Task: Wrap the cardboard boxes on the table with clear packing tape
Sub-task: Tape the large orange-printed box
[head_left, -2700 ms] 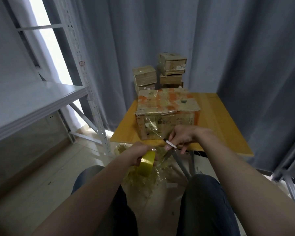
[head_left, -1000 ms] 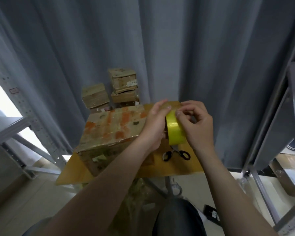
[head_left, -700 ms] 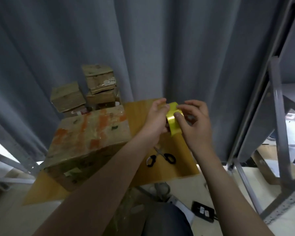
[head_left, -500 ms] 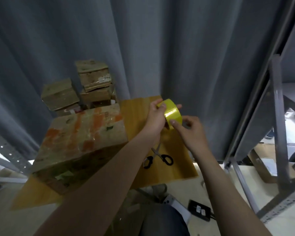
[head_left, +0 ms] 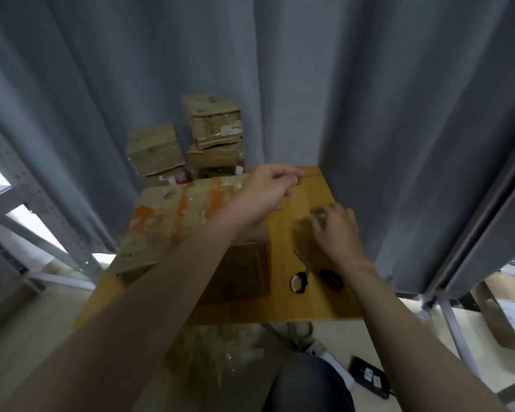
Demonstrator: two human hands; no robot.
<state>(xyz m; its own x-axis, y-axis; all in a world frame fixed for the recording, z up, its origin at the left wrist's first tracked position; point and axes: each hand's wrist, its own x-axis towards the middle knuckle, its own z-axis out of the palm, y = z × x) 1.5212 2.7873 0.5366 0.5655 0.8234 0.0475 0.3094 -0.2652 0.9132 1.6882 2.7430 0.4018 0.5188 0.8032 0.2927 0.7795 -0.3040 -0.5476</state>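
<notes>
On the desk (head_left: 309,298), wrapping is judged to be partly done, with no tape roll to be made out.

A glossy film is seen over the orange-stained top of the large cardboard box (head_left: 185,215) on the desk's left part, so some tape is judged applied already; its front side looks dull and possibly bare. Small boxes (head_left: 155,150) are stacked behind it against the curtain (head_left: 369,84), shiny in places. The left hand (head_left: 268,188) is held over the large box's far right corner, fingers stretched forward and close together; the right hand (head_left: 336,230) is blurred, fingers curled toward the desk beyond the scissors (head_left: 306,272). Whether either pinches tape cannot be told.
</notes>
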